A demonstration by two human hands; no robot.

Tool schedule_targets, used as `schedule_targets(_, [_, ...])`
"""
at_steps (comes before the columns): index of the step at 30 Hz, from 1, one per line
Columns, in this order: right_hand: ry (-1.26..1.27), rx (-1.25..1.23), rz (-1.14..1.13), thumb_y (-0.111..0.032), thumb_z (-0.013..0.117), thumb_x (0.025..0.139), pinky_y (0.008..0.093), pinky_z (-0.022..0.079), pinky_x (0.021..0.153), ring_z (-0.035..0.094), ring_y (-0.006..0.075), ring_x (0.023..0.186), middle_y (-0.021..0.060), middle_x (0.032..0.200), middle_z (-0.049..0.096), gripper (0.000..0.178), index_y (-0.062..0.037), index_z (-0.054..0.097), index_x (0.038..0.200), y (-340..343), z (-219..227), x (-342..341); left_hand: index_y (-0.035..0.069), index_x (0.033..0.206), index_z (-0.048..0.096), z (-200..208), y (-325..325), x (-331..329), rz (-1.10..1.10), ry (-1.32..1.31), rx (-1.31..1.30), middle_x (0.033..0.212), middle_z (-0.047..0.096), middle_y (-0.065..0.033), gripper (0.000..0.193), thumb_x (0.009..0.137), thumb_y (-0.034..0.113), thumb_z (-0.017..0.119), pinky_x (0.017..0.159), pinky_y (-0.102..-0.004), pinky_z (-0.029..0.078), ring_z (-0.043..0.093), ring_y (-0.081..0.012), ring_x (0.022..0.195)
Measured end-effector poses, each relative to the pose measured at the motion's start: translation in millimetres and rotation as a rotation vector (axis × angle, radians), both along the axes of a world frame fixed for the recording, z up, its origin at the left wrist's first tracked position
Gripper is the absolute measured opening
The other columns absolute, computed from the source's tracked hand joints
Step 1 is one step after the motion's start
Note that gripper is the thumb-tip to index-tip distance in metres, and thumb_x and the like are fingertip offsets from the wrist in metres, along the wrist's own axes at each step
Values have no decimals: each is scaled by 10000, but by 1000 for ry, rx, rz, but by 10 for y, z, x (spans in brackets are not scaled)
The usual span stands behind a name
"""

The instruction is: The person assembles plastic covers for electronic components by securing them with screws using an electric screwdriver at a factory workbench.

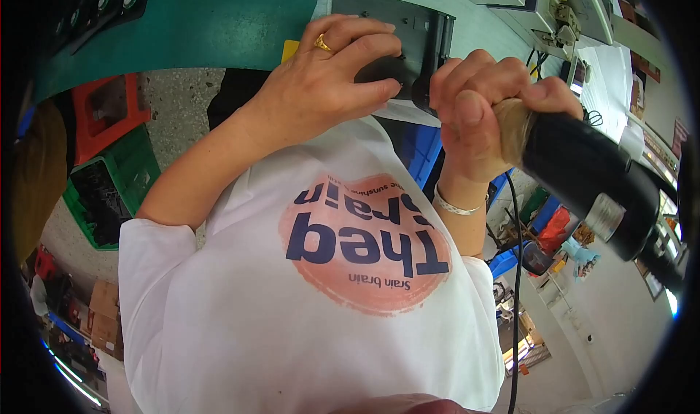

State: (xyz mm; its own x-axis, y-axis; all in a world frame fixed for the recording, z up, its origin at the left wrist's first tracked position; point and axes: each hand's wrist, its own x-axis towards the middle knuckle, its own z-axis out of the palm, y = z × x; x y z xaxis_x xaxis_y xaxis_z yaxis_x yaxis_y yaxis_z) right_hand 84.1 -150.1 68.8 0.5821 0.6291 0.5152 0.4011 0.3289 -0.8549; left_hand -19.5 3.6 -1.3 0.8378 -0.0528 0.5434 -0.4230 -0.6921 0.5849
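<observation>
A black plastic panel (417,29) with a raised right edge lies on the worktable in front of me. My left hand (348,58), with a gold ring on one finger, holds the panel from its left side, fingers bent over the top and thumb on the near part. In my closed right hand (481,107) is a black electric screwdriver (583,173), gripped round its tan-wrapped front end. The tool slants, its cable end toward the lower right. Its tip is hidden behind my fingers, close to the panel's right edge.
A green mat (219,31) covers the table's left part, with black parts (109,5) at the far left. A metal machine (561,16) stands at the far right. Below left are a red stool (109,115) and a green crate (117,173). A black cable (516,283) hangs at my right.
</observation>
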Motion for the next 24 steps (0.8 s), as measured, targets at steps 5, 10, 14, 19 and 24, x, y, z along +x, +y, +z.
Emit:
schedule_targets(5, [37, 50, 20, -3, 665, 895, 330, 470, 473, 482, 167, 532, 52, 709, 515, 515, -176, 372, 1282, 11, -12, -16, 130, 915, 716, -16, 3, -9, 0, 16, -14, 1194, 584, -49, 303, 637, 173, 828, 977, -439, 417, 526, -280, 1206])
schedule_targets(10, [212, 162, -117, 16, 772, 794, 288, 515, 589, 574, 156, 559, 55, 700, 583, 578, -81, 346, 1172, 108, 46, -64, 120, 943, 706, -7, 9, -1, -16, 42, -31, 1181, 584, -52, 309, 663, 186, 819, 983, -435, 419, 533, -270, 1200])
schedule_targets(14, [244, 183, 6, 42, 751, 804, 288, 517, 596, 573, 154, 566, 58, 697, 582, 570, -79, 337, 1178, 45, -33, 71, 125, 894, 667, -7, 0, 5, 4, 53, -40, 1164, 577, -23, 269, 672, 176, 809, 1028, -426, 398, 524, -217, 1201])
schedule_targets(19, [128, 99, -45, -24, 684, 896, 326, 454, 480, 466, 168, 536, 42, 704, 513, 564, -206, 388, 1340, 0, -59, 15, 107, 943, 682, 9, 31, 30, -21, 52, -14, 1176, 582, -54, 294, 695, 202, 809, 995, -443, 415, 536, -271, 1200])
schedule_targets(24, [9, 17, -95, -25, 719, 861, 325, 475, 490, 473, 166, 540, 23, 701, 501, 657, -194, 332, 1365, -103, -45, -29, 101, 985, 661, 90, 37, 13, -62, 131, 43, 1178, 577, -60, 326, 704, 191, 801, 1051, -465, 389, 533, -271, 1202])
